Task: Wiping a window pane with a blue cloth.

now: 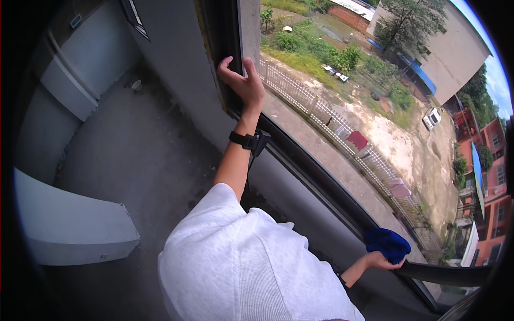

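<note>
My left hand [245,82] is at the dark side member of the window frame [231,44], fingers curled and spread, with nothing seen in its grasp. A black strap with a small black device [261,142] is around that wrist. Lower right, my right hand [383,261] holds a bunched blue cloth [387,244] against the lower rail of the frame [321,170]. The cloth lies between palm and frame and hides part of the rail. Another dark band is partly visible at the right wrist.
Beyond the window are a concrete ledge [293,116], a metal railing [313,102] with cloths hung on it, a yard and buildings. A white-walled block [76,216] and a small pale container [136,85] on the concrete floor [132,152] are at left. An opened sash [445,275] is at lower right.
</note>
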A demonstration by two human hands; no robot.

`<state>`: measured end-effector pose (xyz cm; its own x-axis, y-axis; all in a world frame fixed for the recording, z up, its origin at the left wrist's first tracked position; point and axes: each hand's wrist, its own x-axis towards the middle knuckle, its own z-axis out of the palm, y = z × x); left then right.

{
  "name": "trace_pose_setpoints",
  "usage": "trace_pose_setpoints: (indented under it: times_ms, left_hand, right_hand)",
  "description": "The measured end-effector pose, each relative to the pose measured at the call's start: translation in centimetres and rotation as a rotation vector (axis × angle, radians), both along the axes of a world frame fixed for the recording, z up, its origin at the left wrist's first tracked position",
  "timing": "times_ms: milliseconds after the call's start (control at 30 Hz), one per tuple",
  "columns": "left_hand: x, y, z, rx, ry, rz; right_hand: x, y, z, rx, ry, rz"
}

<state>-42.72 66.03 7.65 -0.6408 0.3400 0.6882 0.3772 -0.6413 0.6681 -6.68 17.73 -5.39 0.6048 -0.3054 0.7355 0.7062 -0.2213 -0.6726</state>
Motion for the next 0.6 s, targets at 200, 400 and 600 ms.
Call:
trace_pose_setpoints:
  times_ms: [200,400,600]
  left_hand:
    - [0.0,0.6,-0.6,0.009,0.012,0.024]
    - [-0.1,0.4,-0.9,0.021,0.054,0.028]
    - [0.4,-1.1,-0.8,0.017,0.107,0.016]
  right_hand:
    - [0.5,-0.8,-0.2,-0.012,-0.071,-0.035]
    - [0.0,-0.7,0.5,-0.056,-0.053,-0.076]
    - [-0.5,-0.8,0.4,-0.019,0.018,-0.063]
